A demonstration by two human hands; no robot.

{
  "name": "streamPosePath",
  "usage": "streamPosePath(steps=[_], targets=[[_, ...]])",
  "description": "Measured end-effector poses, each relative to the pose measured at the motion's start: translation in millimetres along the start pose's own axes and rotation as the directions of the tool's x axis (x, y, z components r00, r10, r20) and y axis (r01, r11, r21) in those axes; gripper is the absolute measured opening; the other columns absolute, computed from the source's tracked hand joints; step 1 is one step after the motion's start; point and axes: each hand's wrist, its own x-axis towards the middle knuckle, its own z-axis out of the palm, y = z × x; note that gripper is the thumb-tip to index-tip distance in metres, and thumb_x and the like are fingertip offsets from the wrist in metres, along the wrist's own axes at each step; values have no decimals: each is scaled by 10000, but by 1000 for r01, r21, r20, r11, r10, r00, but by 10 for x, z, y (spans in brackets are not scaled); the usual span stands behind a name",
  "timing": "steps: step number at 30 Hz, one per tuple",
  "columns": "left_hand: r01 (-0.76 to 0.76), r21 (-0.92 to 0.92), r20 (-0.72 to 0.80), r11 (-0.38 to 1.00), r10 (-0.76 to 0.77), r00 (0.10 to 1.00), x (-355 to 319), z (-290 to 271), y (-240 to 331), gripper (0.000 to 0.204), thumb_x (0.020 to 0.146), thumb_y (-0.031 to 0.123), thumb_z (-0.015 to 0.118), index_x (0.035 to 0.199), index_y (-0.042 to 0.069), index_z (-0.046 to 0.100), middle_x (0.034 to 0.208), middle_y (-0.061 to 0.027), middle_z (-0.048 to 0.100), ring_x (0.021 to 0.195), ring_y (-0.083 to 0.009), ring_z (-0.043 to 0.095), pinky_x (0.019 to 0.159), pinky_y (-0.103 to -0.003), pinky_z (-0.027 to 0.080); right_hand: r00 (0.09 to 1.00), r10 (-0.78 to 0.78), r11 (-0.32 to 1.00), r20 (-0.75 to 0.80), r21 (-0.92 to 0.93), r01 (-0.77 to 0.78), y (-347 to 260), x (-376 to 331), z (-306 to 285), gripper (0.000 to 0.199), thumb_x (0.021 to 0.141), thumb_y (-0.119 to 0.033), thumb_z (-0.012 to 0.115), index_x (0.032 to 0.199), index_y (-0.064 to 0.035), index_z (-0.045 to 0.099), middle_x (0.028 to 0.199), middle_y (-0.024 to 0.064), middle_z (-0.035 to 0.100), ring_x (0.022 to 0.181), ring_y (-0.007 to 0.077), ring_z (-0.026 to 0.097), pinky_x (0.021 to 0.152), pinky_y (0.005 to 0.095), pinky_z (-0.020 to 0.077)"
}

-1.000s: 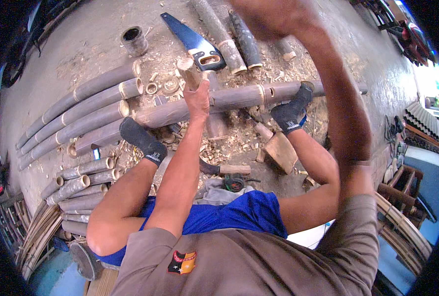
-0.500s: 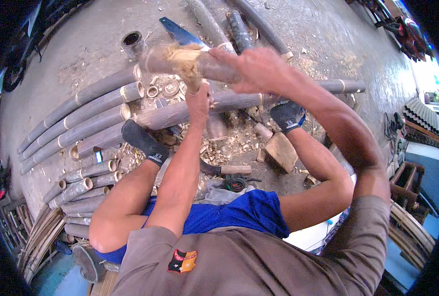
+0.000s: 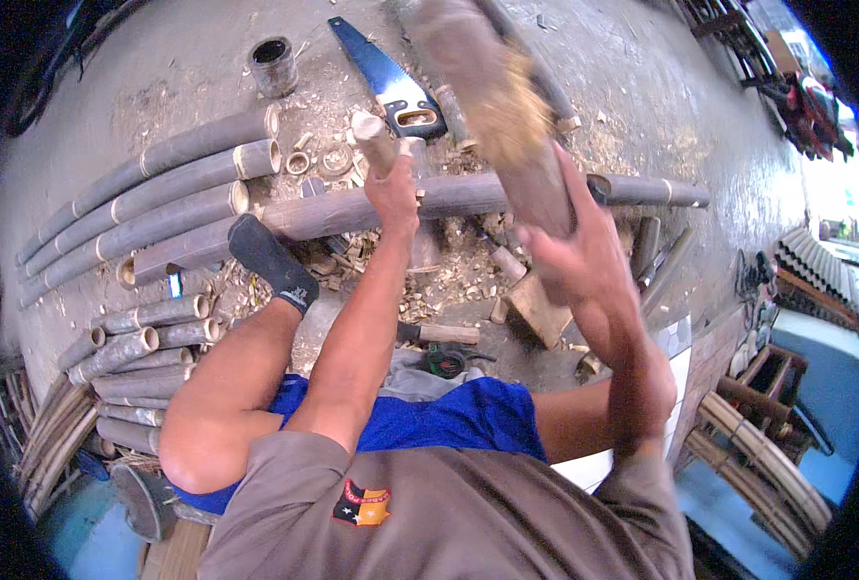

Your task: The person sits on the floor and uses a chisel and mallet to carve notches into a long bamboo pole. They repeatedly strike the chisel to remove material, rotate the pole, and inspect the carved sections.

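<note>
My left hand (image 3: 394, 193) is wrapped round an upright wooden handle (image 3: 374, 143) with a pale top, held at the long dark bamboo pole (image 3: 352, 210). The tool's lower end is hidden by my hand. My right hand (image 3: 581, 249) grips the near end of a thick wooden club (image 3: 536, 188), raised over the pole's right half and blurred by motion. A frayed yellowish patch shows on the club's middle. The pole lies crosswise before me, and my socked left foot (image 3: 265, 253) rests against it.
A handsaw (image 3: 376, 72) and a dark-mouthed can (image 3: 274, 68) lie ahead. Bamboo poles (image 3: 159, 206) lie at the left, shorter pieces (image 3: 144, 353) nearer. Wood chips (image 3: 449, 298) litter the floor around a wooden block (image 3: 538, 307). A wooden-handled blade (image 3: 444, 333) lies before my lap.
The club has swung up and to the right, away from the handle's top, which it covered earlier. My left hand keeps its grip at the pole. The saw now shows whole.
</note>
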Motion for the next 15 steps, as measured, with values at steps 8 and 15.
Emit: streamPosePath(steps=[8,15], targets=[[148,-635,-241,758,-377,894,454,-218,123,114,862,186,660,857,118,568,676,9,510,524,-80,459,429,-256,380,893,445,840,-73,378,-388,370,-1120,406,933,811,-216,758,1564,33,266,1430,221,523,1288,297,536,1113,388,396],[-357,182,283,916,299,911,-74,189,277,323,838,170,757,1118,42,659,980,-82,711,887,-202,674,790,-352,526,881,442,820,-172,475,-318,482,-1248,615,800,848,-311,717,1490,38,391,1311,183,589,1176,283,584,1017,372,458]])
